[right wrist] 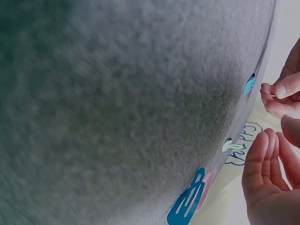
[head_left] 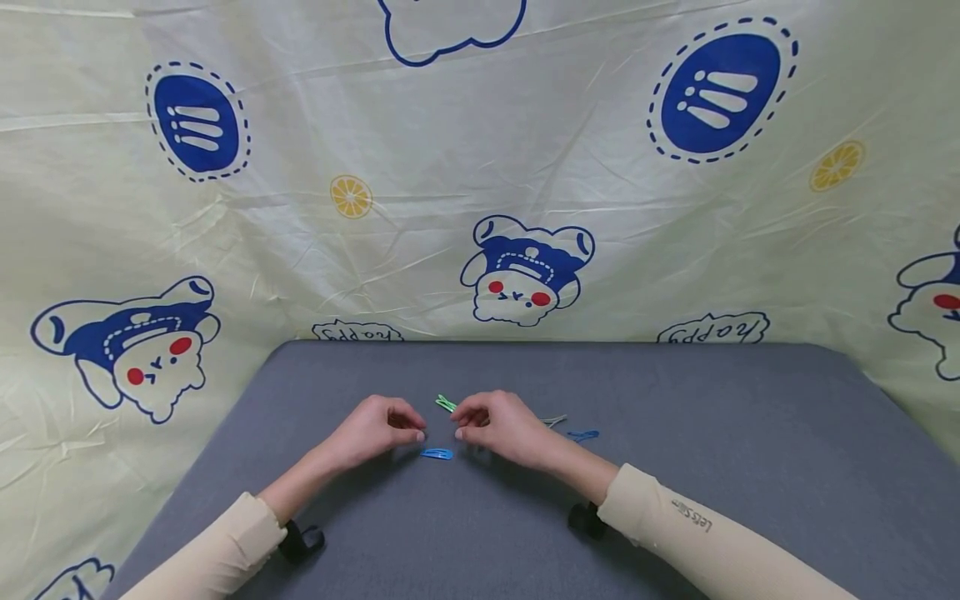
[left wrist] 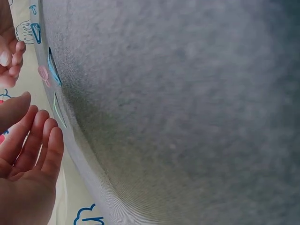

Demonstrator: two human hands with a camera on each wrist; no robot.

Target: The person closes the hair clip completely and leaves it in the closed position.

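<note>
In the head view my left hand (head_left: 382,432) hovers over the table, its fingers loosely bent and nothing held. Facing it across a small gap is my right hand (head_left: 501,427), likewise relaxed and holding nothing. A bright blue snap hair clip (head_left: 437,455) lies between and just below the fingertips. Behind the right fingers, partly covered, lies a green hair clip (head_left: 444,402). Past the right wrist are a pale clip (head_left: 555,420), partly hidden, and a darker blue hair clip (head_left: 583,435). The right wrist view shows a pink clip (right wrist: 206,187) beside a blue one.
A grey cloth-covered table (head_left: 712,433) spreads under both arms. Behind it hangs a pale curtain (head_left: 420,275) printed with cartoon figures and orange slices. Dark wrist straps (head_left: 302,543) show below the sleeves.
</note>
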